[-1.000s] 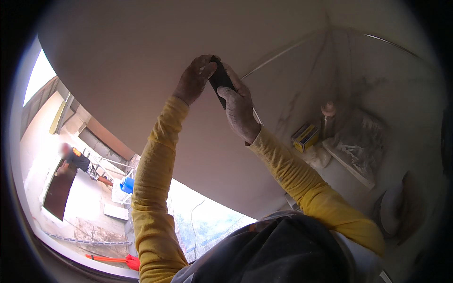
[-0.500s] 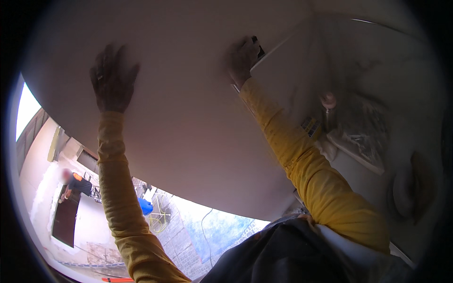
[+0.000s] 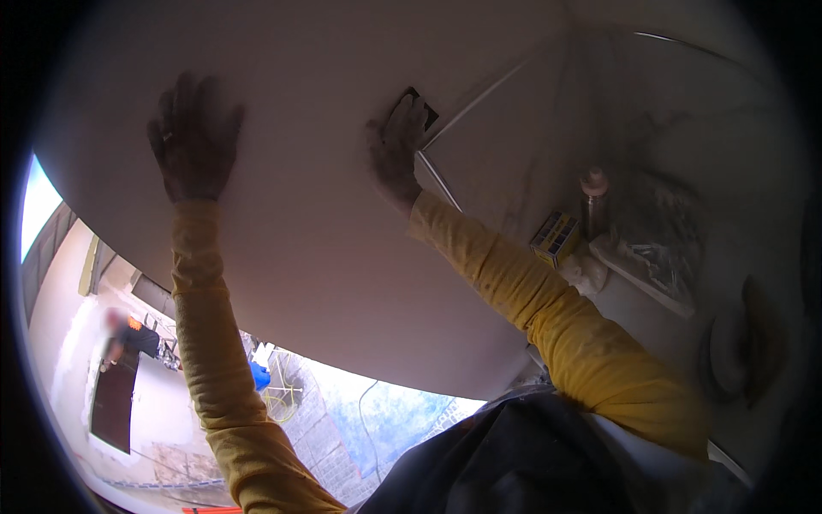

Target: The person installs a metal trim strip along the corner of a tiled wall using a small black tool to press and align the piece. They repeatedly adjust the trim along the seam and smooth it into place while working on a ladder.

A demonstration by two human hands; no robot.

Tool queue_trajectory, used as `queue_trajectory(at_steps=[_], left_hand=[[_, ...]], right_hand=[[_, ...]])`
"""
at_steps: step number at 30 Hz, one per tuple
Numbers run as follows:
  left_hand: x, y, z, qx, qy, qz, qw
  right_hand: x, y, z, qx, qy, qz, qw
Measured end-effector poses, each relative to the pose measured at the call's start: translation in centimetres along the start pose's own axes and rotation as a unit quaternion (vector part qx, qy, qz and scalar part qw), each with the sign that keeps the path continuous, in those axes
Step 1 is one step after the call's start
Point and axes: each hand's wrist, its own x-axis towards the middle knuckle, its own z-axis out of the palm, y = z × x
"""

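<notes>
My left hand (image 3: 197, 141) lies flat with spread fingers on a large, smooth pale surface (image 3: 317, 240). To its right, my right hand (image 3: 396, 154) presses a small dark flat pad (image 3: 431, 116) against the same surface. The pad shows past my fingertips, and its exact kind is too dim to tell. Just right of that hand, a thin light edge strip (image 3: 441, 180) meets another at a corner. Both hands look dusty and slightly blurred.
Beyond the edge, a recess holds a yellow-and-dark box (image 3: 555, 238), a clear bottle (image 3: 593, 206) with a pinkish top, and a clear plastic bag (image 3: 664, 231). Lower left, another person (image 3: 133, 337) stands by a dark panel (image 3: 114, 403). Blue sheeting (image 3: 390, 424) lies below.
My right hand has moved left and nearer with the dark pad, uncovering the strip's corner and more of the yellow box. My left hand has shifted slightly left, still flat.
</notes>
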Motion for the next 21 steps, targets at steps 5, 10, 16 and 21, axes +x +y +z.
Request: queue_trajectory(at_steps=[5, 10, 16, 21], left_hand=[[0.8, -0.8, -0.3, -0.025, 0.018, -0.006, 1.0], [2.4, 1.1, -0.4, -0.046, 0.061, -0.023, 0.997], [2.3, 4.0, 0.5, -0.029, -0.009, -0.057, 0.998], [6.7, 7.6, 1.9, -0.018, 0.023, -0.053, 0.998]], right_hand=[[7.9, 3.3, -3.0, 0.007, 0.114, -0.035, 0.993], [22.9, 10.8, -11.1, -0.173, 0.075, 0.007, 0.982], [3.3, 3.2, -0.9, 0.051, 0.029, 0.021, 0.998], [14.1, 11.7, -0.3, -0.051, 0.125, 0.023, 0.991]])
